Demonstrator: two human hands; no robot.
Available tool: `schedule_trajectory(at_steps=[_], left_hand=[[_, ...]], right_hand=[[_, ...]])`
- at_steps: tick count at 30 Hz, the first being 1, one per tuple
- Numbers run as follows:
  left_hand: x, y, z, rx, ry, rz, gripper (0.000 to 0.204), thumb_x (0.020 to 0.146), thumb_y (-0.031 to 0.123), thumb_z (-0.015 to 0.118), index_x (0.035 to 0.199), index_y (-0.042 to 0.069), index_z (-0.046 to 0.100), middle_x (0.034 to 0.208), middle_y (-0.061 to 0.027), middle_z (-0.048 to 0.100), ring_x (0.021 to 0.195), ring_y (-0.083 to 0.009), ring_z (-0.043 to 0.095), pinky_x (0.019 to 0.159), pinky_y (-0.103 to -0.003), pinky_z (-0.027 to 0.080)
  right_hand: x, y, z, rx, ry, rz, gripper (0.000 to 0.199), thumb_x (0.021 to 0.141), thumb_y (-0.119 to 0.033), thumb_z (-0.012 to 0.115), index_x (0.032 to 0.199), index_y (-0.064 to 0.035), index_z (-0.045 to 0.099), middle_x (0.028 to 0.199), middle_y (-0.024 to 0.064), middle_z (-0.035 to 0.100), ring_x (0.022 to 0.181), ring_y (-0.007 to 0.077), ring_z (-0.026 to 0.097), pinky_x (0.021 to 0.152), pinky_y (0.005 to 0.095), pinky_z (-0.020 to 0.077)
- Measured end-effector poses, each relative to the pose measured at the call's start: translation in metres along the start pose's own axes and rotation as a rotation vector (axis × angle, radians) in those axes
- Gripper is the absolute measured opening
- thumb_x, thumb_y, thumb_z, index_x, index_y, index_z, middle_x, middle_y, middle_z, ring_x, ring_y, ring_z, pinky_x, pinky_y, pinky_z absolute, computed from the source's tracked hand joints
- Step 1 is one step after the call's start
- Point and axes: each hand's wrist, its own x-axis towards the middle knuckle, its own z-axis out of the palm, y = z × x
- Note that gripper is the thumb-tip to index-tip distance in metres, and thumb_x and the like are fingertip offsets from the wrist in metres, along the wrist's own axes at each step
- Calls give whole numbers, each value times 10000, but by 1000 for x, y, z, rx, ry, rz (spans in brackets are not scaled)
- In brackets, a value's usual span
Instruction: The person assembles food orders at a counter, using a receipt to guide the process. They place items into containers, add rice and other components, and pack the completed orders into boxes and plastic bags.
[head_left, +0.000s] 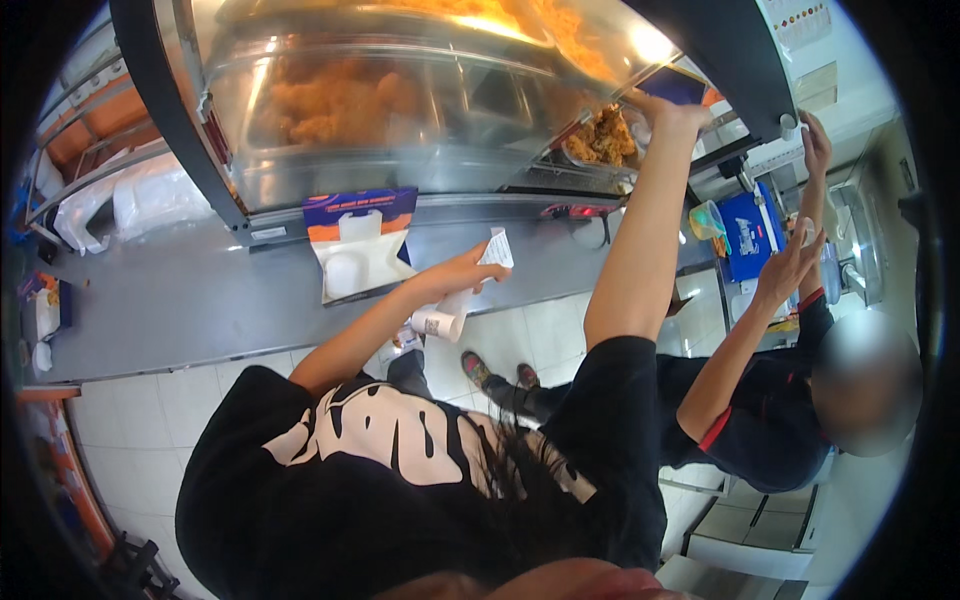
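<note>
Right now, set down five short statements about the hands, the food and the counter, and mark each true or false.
1. The left hand holds a paper slip. True.
2. The box on the counter is shut. False: the box is open.
3. The right hand is stretched out toward the glass cabinet. True.
4. The fried food lies on the floor. False: it is in the cabinet.
5. The co-worker has red trim on a sleeve. True.
</note>
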Motion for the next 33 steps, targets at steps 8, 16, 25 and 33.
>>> schedule_trajectory(at_steps=[8, 16, 25, 33], left_hand=[[-3, -3, -6, -77, -14, 20, 557, 809, 306, 665, 1273, 108, 429, 868, 12, 518, 615, -66, 370, 567, -217, 340], [-18, -10, -12, 30, 34, -32, 700, 804, 342, 666, 1370, 72, 353, 907, -5, 572, 628, -81, 402, 605, -226, 379], [-12, -20, -15, 97, -1, 4, 717, 830, 390, 633, 1384, 51, 328, 954, -16, 598, 658, -105, 429, 611, -245, 390], [-23, -29, -17, 110, 0, 43, 818, 833, 404, 641, 1462, 60, 247, 1037, -34, 583, 707, -114, 460, 636, -251, 416]], right_hand=[[-15, -3, 3, -164, 114, 73, 496, 865, -503, 356, 1191, -205, 582, 1344, 65, 484, 1232, 293, 415, 923, 607, 288], [56, -13, -26, -1056, 314, 41, 672, 741, -755, 499, 1206, -272, 543, 1301, 30, 511, 1194, 252, 437, 843, 588, 359], [121, -26, -39, -2157, -110, -286, 782, 725, -721, 552, 1303, -194, 526, 1347, 129, 489, 1229, 316, 463, 964, 548, 333], [-3, -39, -112, -2034, 182, -1304, 585, 730, -557, 722, 1124, -125, 695, 1193, 169, 571, 1065, 304, 551, 901, 448, 427]])
